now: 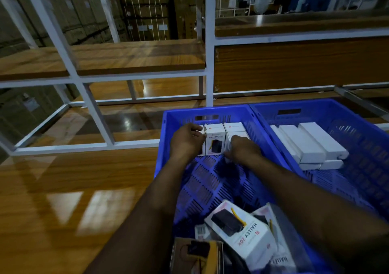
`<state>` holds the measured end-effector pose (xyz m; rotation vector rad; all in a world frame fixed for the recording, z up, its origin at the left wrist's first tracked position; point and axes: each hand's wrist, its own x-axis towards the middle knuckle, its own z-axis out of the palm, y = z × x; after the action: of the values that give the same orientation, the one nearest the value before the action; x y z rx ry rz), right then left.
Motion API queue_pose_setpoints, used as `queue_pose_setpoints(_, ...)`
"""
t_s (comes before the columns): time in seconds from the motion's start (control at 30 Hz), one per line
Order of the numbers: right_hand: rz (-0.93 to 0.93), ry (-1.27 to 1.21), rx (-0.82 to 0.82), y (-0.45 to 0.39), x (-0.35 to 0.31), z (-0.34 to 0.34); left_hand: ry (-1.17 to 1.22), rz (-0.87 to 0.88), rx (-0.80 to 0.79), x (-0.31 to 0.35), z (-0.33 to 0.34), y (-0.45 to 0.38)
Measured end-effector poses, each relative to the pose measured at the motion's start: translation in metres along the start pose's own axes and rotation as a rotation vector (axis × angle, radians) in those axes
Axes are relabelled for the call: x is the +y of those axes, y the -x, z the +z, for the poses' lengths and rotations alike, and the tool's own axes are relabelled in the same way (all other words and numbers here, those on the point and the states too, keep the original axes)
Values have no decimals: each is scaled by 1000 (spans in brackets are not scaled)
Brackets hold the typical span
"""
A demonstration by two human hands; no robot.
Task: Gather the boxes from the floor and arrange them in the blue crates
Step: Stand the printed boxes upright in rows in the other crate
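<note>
While both hands work at the far wall of the near crate, here is how it stands.

Left hand: the left hand (187,138) curls its fingers over the top corner of the leftmost upright white printed carton (214,140), gripping it.
Right hand: the right hand (242,149) sits low on the neighbouring white carton (235,133); fingers bent against it, though whether it pinches or only presses I cannot tell.
Row: small rectangular cardboard boxes stand on end, touching one another, tight to the far wall of the left blue perforated plastic crate (168,147).
Doing it well: my read is squaring up, so push the cartons flush together and against the wall, printed faces one way, bottoms flat on the slotted floor.
Still loose: two more white printed boxes (242,233) lie tilted at the near end of the same crate, beside a brown and yellow cardboard pack (197,254).
Second crate: the right blue lattice-walled crate (357,113) holds long plain white boxes (311,143), stacked flat.
Surfaces: glossy wooden floor (63,200), smooth card, rigid ribbed plastic.
</note>
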<state>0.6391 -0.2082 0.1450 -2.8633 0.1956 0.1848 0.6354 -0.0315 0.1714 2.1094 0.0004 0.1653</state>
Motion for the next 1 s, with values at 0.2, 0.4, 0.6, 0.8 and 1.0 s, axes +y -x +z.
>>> queue_pose_setpoints(0.2,-178,-197,-757,52,-17,-4,63,-76,-34,-6,-5,0)
queue_pose_setpoints(0.4,-393,51,-976,80,-20,-5,29,-140,-258,-8,-3,13)
queue_pose_setpoints(0.6,-295,-193,-989,78,-7,-9,-31,-78,-247,-6,0,18)
queue_pose_setpoints(0.8,-123,-712,-732,55,9,-15,90,-141,-282,-8,1,15)
queue_pose_setpoints(1.0,85,-1223,-302,36,11,-20,121,-208,-416,-3,1,18)
